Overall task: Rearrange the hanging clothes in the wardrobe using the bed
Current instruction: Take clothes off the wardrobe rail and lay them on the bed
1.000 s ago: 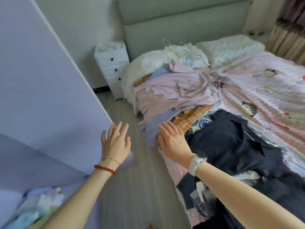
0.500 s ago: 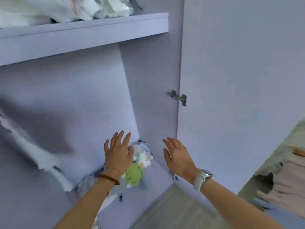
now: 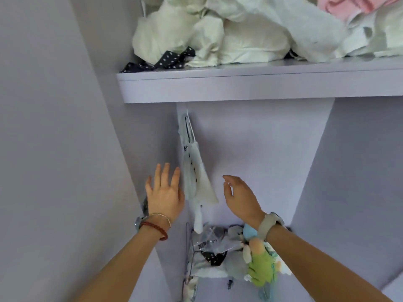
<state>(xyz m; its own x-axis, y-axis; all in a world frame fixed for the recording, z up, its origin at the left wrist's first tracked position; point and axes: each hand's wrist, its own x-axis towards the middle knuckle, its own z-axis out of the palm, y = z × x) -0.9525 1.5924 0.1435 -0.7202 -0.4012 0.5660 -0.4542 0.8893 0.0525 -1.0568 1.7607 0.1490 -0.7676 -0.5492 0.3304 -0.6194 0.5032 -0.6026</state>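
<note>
The view has swung from the bed to the wardrobe interior — both hands now reach for the last hanging garment (image 3: 196, 179), so more clearing looks next. Left hand (image 3: 164, 194) spread, right hand (image 3: 242, 197) loosely open; neither holds anything. The garment — pale, thin, limp — hangs under the shelf (image 3: 259, 87) near the left wall.

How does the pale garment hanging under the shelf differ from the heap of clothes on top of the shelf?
The hanging garment is a single piece dangling narrow and long below the shelf; the heap is many pieces lying crumpled on it. The garment is plain pale; the heap includes pink and dark dotted fabric. Both are mostly whitish, and neither hand touches them.
</note>
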